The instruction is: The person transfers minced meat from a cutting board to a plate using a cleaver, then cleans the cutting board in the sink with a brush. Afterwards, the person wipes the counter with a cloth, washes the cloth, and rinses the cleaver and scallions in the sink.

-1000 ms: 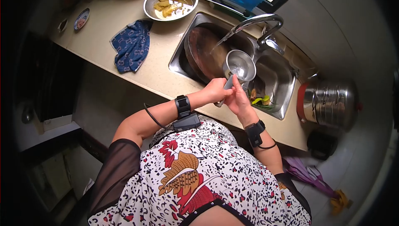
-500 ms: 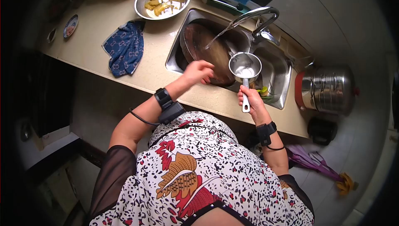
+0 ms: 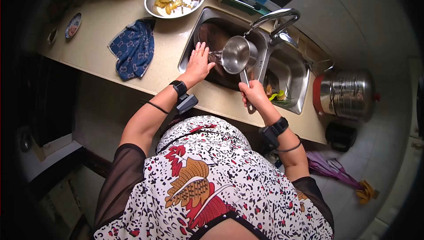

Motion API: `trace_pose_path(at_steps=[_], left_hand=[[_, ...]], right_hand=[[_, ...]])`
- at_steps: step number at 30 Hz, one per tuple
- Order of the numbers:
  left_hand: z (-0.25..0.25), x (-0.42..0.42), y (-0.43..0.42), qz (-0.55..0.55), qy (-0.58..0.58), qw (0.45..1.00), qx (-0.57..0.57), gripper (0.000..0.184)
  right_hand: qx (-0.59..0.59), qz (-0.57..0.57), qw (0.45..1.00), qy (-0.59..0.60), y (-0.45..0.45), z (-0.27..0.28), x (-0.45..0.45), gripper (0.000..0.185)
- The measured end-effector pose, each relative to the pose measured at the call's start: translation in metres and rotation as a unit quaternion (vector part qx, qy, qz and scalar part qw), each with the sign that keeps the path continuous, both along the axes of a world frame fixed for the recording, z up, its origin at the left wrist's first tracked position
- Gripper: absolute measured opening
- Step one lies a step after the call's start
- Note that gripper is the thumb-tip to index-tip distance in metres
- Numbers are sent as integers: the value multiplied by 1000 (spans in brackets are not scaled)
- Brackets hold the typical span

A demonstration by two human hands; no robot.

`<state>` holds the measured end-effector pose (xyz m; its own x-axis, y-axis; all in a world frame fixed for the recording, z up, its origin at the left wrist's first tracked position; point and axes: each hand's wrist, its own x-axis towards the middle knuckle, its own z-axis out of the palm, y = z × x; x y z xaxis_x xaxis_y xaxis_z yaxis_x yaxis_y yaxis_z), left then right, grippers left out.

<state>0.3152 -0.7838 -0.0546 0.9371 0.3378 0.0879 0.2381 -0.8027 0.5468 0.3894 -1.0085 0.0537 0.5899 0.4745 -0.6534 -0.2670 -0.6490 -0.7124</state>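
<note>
My right hand (image 3: 254, 93) is closed around the handle of a small metal saucepan (image 3: 237, 54). The pan is tilted to the left over the left sink basin (image 3: 182, 63), and water spills from its lip. Open and with fingers stretched, my left hand (image 3: 199, 63) is at the left of that water, over the near left side of the basin. Below both lies a large round brown thing (image 3: 212, 37), perhaps a chopping board or a wok; the pan and my hand cover much of it. The curved metal faucet (image 3: 276, 17) ends just above the pan.
A metal bowl (image 3: 149, 2) holds yellowish pieces in liquid. Left of the sink lie a blue patterned cloth (image 3: 134, 50) and a small dish (image 3: 73, 26). In the right basin (image 3: 296, 70) are green and yellow scraps (image 3: 279, 96). A metal steamer pot (image 3: 346, 94) stands at the right.
The saucepan has moved left and tipped from level to pouring. My left hand has shifted left and further into the sink, its fingers now stretched out.
</note>
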Motion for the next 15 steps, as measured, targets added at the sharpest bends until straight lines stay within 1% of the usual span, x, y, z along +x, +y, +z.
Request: trace_pose_path(at_steps=[2, 4, 6, 9, 15], left_hand=[[3, 4, -1, -11, 20, 1000, 9, 65], [4, 7, 1, -16, 35, 999, 23, 67], [7, 9, 4, -24, 67, 997, 32, 69], [11, 11, 6, -38, 99, 993, 60, 72], [11, 9, 6, -38, 96, 992, 71, 74]], right_hand=[[30, -41, 999, -8, 7, -7, 3, 30], [25, -70, 997, 28, 6, -2, 9, 28], [27, -77, 995, 48, -6, 0, 15, 26], [37, -119, 989, 73, -29, 7, 15, 25], [29, -198, 975, 102, -78, 0, 8, 24]])
